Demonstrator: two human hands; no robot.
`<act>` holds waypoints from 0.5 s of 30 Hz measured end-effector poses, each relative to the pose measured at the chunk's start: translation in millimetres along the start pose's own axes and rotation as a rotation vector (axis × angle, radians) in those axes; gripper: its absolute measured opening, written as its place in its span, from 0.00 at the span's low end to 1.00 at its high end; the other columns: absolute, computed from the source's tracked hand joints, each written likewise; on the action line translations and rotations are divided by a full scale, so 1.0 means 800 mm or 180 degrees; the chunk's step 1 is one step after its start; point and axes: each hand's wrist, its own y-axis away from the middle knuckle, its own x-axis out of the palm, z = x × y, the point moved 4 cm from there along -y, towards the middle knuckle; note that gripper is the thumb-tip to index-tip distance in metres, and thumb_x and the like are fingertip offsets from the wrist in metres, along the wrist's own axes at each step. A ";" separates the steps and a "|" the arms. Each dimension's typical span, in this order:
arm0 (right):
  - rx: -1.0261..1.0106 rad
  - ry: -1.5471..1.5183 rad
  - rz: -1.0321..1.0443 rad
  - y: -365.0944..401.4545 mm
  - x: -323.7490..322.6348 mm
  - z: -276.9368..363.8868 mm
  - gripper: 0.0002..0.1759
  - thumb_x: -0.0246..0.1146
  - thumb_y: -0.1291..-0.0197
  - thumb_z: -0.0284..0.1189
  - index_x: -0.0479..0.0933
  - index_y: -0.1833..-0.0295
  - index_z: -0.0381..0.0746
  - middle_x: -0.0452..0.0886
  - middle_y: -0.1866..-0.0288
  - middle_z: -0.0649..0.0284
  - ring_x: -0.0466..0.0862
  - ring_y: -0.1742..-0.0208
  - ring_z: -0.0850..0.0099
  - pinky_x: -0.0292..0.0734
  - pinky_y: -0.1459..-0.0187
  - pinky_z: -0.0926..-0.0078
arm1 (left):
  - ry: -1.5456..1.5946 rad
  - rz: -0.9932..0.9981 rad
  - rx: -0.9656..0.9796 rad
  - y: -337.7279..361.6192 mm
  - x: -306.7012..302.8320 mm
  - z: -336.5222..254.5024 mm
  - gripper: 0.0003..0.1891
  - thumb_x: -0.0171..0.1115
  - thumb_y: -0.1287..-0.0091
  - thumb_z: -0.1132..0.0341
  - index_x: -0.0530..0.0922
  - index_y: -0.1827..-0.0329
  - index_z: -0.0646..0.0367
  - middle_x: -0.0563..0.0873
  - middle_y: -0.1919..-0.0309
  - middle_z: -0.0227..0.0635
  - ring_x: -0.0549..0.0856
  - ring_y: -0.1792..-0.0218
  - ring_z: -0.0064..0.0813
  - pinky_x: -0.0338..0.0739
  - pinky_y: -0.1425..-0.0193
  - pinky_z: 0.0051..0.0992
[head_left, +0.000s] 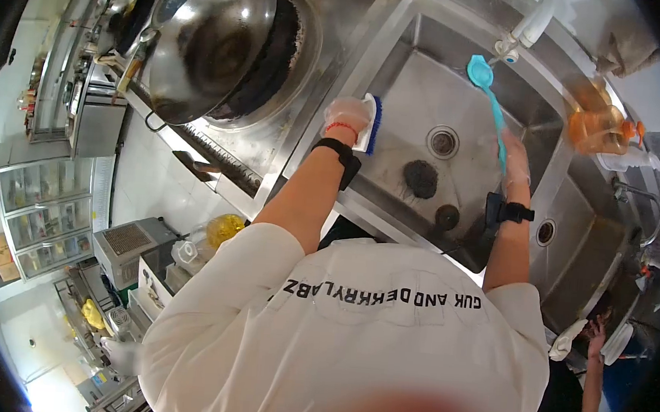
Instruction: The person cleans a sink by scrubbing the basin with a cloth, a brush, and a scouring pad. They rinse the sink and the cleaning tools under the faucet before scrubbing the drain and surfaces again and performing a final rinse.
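Brush (371,122) with blue bristles is held tight in the left hand (346,116), at the left wall of the sink (417,89). To the right, the right hand (515,162) grips a teal spoon (493,110) below the tap (523,31).

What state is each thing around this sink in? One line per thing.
left hand: shut on brush
brush: held at sink rim
right hand: shut on spoon
spoon: held, bowl near tap
wok: tilted, empty
sink: unfilled, drain uncovered
tap: flow unclear
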 end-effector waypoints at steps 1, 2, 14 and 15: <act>-0.0009 -0.0366 0.0176 0.015 0.007 0.011 0.25 0.61 0.38 0.50 0.77 0.57 0.36 0.76 0.73 0.63 0.75 0.75 0.74 0.73 0.71 0.76 | 0.0033 -0.0025 -0.0057 0.003 -0.004 0.001 0.20 0.50 0.33 0.52 0.86 0.55 0.55 0.85 0.52 0.44 0.83 0.47 0.44 0.77 0.44 0.38; 0.0200 -0.0843 0.0205 0.031 0.016 0.019 0.23 0.61 0.37 0.50 0.75 0.60 0.38 0.73 0.77 0.66 0.73 0.78 0.75 0.70 0.75 0.76 | 0.0066 -0.0054 -0.0106 0.006 -0.008 0.001 0.19 0.50 0.33 0.53 0.86 0.56 0.54 0.86 0.52 0.44 0.84 0.48 0.44 0.77 0.45 0.39; 0.0465 -0.4146 0.2378 0.095 0.073 0.045 0.28 0.47 0.30 0.55 0.69 0.70 0.42 0.61 0.87 0.74 0.60 0.90 0.84 0.54 0.90 0.86 | 0.0158 -0.0161 -0.0238 -0.026 0.020 0.008 0.27 0.43 0.31 0.46 0.85 0.56 0.59 0.85 0.52 0.50 0.82 0.46 0.50 0.76 0.44 0.41; 0.0529 -0.4206 0.2441 0.097 0.072 0.044 0.28 0.46 0.30 0.56 0.69 0.70 0.42 0.61 0.87 0.74 0.59 0.90 0.84 0.54 0.90 0.86 | 0.0257 -0.0196 -0.0341 -0.028 0.021 0.009 0.28 0.43 0.31 0.46 0.85 0.55 0.60 0.84 0.52 0.50 0.82 0.46 0.50 0.76 0.44 0.41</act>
